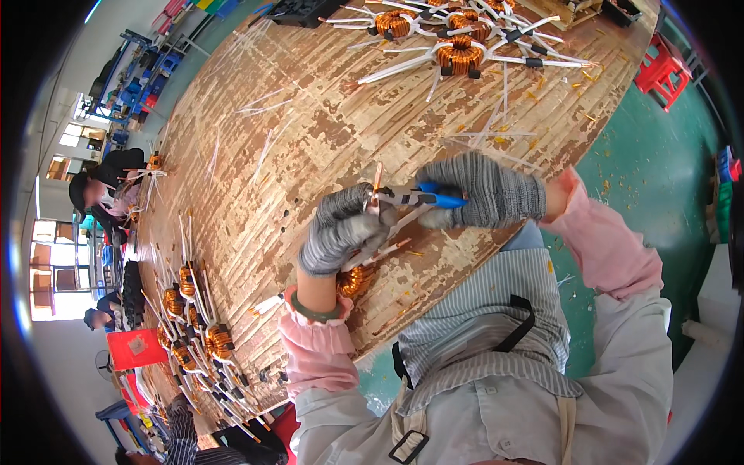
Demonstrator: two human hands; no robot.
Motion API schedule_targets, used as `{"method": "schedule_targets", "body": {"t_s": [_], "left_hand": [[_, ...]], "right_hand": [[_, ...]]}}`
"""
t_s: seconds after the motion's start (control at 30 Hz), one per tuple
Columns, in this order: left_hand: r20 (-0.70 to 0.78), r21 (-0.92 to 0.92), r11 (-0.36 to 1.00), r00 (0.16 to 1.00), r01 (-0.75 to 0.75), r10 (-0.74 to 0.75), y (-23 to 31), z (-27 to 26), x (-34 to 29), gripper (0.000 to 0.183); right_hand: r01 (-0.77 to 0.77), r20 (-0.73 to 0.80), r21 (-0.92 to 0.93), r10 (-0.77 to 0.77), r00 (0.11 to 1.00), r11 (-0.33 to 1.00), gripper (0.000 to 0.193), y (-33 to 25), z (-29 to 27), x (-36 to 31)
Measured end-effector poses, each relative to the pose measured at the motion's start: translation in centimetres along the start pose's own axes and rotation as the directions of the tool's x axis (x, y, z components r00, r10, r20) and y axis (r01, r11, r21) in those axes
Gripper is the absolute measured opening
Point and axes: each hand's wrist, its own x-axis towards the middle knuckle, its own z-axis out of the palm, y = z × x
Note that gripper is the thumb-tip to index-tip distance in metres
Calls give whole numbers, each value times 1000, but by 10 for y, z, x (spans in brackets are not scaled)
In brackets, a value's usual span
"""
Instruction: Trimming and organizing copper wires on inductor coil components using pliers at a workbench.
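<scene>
My right hand [484, 190], in a grey knitted glove, is closed round the blue handles of a pair of pliers [442, 200]. The metal jaws of the pliers reach left to my left hand's fingertips, beside a bare copper wire end [378, 177] that sticks up. My left hand [341, 230], gloved the same way, pinches a lead there. Partly hidden beneath my left hand and wrist, a copper-wound toroid coil [355, 280] rests on the table. White-sleeved leads [384, 254] with bare copper ends run from near it. How the jaws meet the wire is hard to make out.
The worn wooden table [256, 170] carries coils with white leads [461, 56] at the far side and more coils [186, 349] at the left. Scraps of sleeving and copper lie about. A red stool [663, 71] stands right. Other people [108, 190] work at the left.
</scene>
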Motion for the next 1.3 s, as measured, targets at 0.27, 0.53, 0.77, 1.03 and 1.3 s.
{"method": "schedule_targets", "body": {"t_s": [0.27, 0.53, 0.77, 1.03, 1.3], "left_hand": [[-355, 537, 835, 867, -116, 349, 23, 66, 23, 16], [-366, 790, 602, 701, -114, 613, 15, 70, 32, 21], [-391, 314, 929, 866, -193, 312, 22, 56, 32, 26], [-262, -207, 951, 950, -229, 171, 15, 35, 42, 64], [-425, -55, 955, 872, -291, 242, 27, 44, 51, 45]], "right_hand": [[-41, -226, -211, -8, 974, 977, 39, 15, 10, -13], [-157, -331, 75, 173, 928, 985, 42, 4, 29, -12], [-87, -572, 395, 318, 756, 915, 42, 25, -5, -28], [-215, -501, -640, -188, 845, 738, 39, 10, 18, -16], [-211, -421, -697, -153, 894, 685, 42, -5, 10, -6]]}}
